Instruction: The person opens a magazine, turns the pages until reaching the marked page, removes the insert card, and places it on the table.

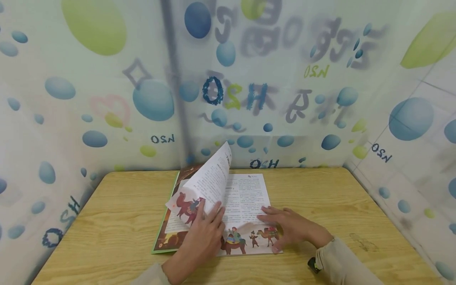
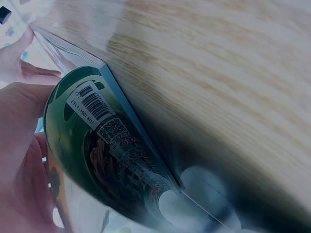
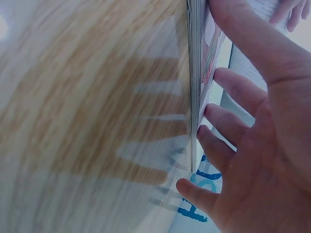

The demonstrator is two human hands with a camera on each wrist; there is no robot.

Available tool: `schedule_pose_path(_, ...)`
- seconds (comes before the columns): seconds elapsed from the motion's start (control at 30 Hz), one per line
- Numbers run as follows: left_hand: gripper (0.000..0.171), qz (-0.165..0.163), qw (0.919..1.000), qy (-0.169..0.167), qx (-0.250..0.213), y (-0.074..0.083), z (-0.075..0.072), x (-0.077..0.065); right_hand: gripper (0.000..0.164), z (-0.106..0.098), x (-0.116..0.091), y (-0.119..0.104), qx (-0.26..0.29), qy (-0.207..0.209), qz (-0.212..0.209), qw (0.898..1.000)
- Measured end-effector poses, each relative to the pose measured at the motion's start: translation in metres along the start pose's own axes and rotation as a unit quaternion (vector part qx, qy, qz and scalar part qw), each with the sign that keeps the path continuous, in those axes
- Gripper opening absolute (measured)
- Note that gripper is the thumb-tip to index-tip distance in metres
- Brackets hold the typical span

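An open magazine (image 1: 249, 194) with printed text and camel drawings lies on the table. One page (image 1: 211, 178) stands curled up and leans over the left side. My left hand (image 1: 206, 237) rests at the foot of this page near the spine, fingers extended across the paper. In the left wrist view, a green cover (image 2: 73, 131) with a barcode bows outward beside that hand. At the magazine's right edge, my right hand (image 1: 293, 225) has its fingers spread over the right page and its thumb near the lower corner. Its fingertips touch the page edges (image 3: 194, 97) in the right wrist view.
The wooden table (image 1: 117, 213) extends around the magazine on both sides. Behind and beside it hangs a pale curtain (image 1: 285, 150) with blue and green dots and lettering. A small black object (image 1: 313, 265) sits at the right sleeve.
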State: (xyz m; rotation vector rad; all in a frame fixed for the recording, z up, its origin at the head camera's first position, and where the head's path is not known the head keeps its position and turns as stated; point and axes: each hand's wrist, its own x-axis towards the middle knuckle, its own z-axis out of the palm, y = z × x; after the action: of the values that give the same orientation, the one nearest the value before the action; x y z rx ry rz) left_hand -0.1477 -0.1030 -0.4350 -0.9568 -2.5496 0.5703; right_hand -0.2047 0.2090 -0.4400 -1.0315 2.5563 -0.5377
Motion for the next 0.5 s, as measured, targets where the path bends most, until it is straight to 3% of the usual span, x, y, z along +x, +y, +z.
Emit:
schedule_pose_path(0.23,0.030,-0.015,0.9996,0.022,-0.008,0.0015,0.0004,-0.0019,0.099,0.0005,-0.0002,0.0002,0.000,0.001,-0.003,1.000)
schedule_pose_path(0.33,0.033,-0.026,0.9993,0.003,-0.025,0.0015,-0.0009,-0.0033,0.099,0.0005,-0.0006,-0.0003,0.004,0.000,-0.003,1.000)
schedule_pose_path(0.5,0.034,-0.064,0.9933,-0.030,-0.092,0.0021,-0.0030,-0.0062,0.099,-0.0002,-0.0013,-0.0010,0.005,-0.001,-0.004,1.000)
